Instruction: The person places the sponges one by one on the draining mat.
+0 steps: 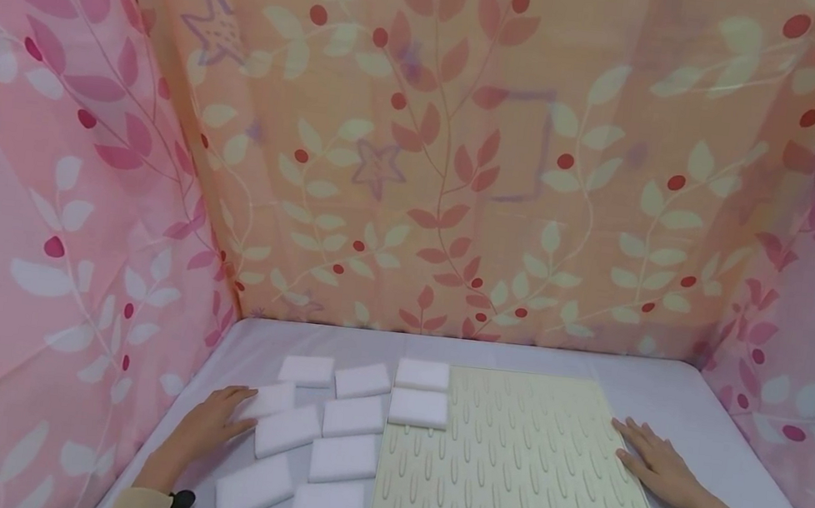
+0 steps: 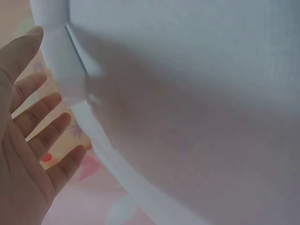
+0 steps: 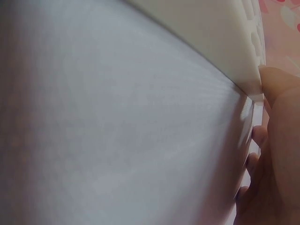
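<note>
My left hand [image 1: 207,424] is at the left end of a white block [image 1: 272,399], fingers spread and roughly straight, thumb apart, no pinch that I can see. My right hand [image 1: 662,467] lies along the right edge of the cream ribbed board [image 1: 543,454], fingers extended, thumb at the rim.

That block lies on the worktop [image 1: 653,384], left of the board, among seven loose ones; two more sit on the board's far left corner.

Step looks like taking this block. To do it well, I'd bring thumb and fingertips onto opposite sides, pinch lightly since it's probably soft, and lift straight up, because the neighbour in front is right against it and could get dragged. Right hand should steady the board without shoving it sideways.

Hard to make out: whether my left fingertips actually touch the block; my hand covers its near end. Left wrist view is mostly blurred white, can't place the block there. Right wrist view crops my hand, finger pressure unclear. Board's near edge runs off the bottom of the head view.
</note>
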Available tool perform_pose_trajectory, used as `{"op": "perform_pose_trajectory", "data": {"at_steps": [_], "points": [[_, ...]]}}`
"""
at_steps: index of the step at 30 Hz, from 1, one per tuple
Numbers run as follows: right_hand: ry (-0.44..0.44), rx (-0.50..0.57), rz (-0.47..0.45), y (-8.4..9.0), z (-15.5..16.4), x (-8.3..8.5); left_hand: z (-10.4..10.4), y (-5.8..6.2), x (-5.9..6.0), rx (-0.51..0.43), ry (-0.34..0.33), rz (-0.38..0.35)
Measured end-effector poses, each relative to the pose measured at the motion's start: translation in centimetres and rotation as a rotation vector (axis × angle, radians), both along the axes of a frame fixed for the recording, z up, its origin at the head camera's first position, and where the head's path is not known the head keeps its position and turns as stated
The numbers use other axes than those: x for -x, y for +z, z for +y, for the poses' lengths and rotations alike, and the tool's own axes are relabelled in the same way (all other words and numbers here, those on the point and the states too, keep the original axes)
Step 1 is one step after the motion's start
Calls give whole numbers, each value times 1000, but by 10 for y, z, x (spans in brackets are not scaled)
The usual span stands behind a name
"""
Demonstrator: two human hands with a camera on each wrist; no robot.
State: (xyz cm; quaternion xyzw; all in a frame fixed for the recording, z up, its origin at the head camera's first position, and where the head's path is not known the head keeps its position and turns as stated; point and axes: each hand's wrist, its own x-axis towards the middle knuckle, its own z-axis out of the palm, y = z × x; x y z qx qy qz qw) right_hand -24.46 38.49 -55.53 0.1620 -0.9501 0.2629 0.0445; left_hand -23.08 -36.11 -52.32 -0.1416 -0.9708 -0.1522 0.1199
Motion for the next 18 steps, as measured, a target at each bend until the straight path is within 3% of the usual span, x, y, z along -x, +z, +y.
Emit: {"op": "perform_pose_trajectory", "data": {"at_steps": [9,18], "points": [[-6,3,-23,0,1,2,-5,4,1,-6,-14,-28],[-15,4,-38,1,0,1,-9,2,2,-23,-32,-25]]}}
